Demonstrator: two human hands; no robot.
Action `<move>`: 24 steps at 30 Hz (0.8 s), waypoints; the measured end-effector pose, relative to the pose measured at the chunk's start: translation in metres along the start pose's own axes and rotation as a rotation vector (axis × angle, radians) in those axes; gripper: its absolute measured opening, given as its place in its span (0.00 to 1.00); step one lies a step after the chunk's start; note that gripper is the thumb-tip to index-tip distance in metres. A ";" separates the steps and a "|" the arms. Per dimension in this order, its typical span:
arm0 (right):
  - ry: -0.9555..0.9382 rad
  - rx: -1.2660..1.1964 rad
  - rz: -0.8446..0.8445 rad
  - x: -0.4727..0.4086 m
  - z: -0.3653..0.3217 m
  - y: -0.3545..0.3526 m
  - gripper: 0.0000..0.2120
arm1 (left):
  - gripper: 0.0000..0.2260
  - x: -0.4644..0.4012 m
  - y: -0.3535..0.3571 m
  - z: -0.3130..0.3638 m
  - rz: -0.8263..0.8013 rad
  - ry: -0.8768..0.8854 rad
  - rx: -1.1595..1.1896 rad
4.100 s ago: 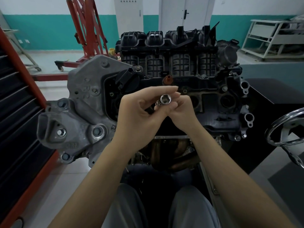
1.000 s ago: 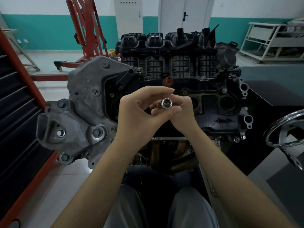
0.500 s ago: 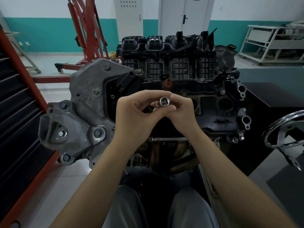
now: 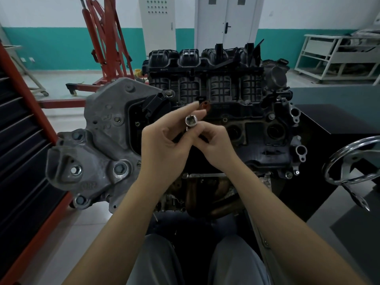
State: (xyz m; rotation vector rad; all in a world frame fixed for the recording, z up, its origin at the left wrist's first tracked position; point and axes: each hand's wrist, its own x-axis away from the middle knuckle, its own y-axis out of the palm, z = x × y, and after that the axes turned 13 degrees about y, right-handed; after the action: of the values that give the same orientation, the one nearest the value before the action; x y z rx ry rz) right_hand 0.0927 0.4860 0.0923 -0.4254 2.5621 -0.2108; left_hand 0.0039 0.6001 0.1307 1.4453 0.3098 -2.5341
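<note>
A small shiny steel socket (image 4: 191, 120) is pinched by the curled fingers of the left hand (image 4: 164, 146) and, seemingly, the right hand (image 4: 219, 145), before the black engine (image 4: 222, 89), whose middle is hidden. A grey cast-metal bracket (image 4: 98, 140) is seen leftward, a chrome handwheel (image 4: 349, 161) rightward.

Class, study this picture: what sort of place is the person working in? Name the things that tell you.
Probably a car-repair workshop or training garage: a bare engine stands out of any car, a red engine hoist stands behind it, and a steel socket is being handled.
</note>
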 end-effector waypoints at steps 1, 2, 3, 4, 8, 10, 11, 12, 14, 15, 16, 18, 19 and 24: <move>0.019 0.008 -0.003 -0.001 -0.001 0.000 0.13 | 0.18 -0.001 -0.001 -0.001 -0.018 -0.019 0.053; 0.032 0.011 0.008 -0.002 -0.002 -0.001 0.12 | 0.18 -0.002 -0.002 -0.002 -0.050 -0.030 0.073; 0.037 0.009 0.025 -0.002 -0.003 -0.001 0.12 | 0.17 -0.003 -0.002 -0.003 -0.085 -0.031 0.050; 0.035 0.010 0.042 -0.002 -0.005 -0.001 0.11 | 0.17 -0.003 -0.002 -0.003 -0.110 -0.024 -0.009; 0.021 0.029 0.032 0.004 -0.016 -0.002 0.11 | 0.11 -0.005 0.005 -0.003 -0.034 0.014 -0.205; 0.048 0.049 -0.003 0.013 -0.021 -0.010 0.13 | 0.12 -0.002 0.013 0.013 0.001 0.017 -0.141; 0.060 0.078 -0.015 0.018 -0.023 -0.018 0.14 | 0.13 -0.002 0.018 0.021 0.008 0.048 -0.105; 0.064 0.105 -0.015 0.025 -0.025 -0.029 0.16 | 0.13 -0.001 0.022 0.030 0.014 0.102 -0.065; 0.063 0.133 0.034 0.042 -0.030 -0.055 0.19 | 0.12 -0.011 0.034 0.041 0.017 0.136 -0.033; 0.076 0.136 0.078 0.053 -0.032 -0.070 0.18 | 0.11 -0.019 0.045 0.042 -0.026 0.052 -0.035; 0.100 0.135 0.132 0.065 -0.033 -0.087 0.18 | 0.12 -0.027 0.059 0.040 -0.131 -0.101 -0.020; 0.157 0.141 0.250 0.091 -0.033 -0.123 0.16 | 0.12 -0.019 0.087 0.047 -0.298 -0.283 0.063; 0.187 0.159 0.306 0.103 -0.031 -0.142 0.15 | 0.10 -0.005 0.098 0.062 -0.264 -0.147 0.177; 0.354 0.170 0.668 0.173 -0.019 -0.248 0.12 | 0.08 0.063 0.167 0.105 -0.294 -0.206 0.705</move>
State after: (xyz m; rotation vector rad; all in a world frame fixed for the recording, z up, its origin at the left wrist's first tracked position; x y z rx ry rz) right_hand 0.0061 0.1958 0.0825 0.5798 2.8302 -0.2684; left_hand -0.0669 0.4062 0.1155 1.3813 -0.4944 -3.1928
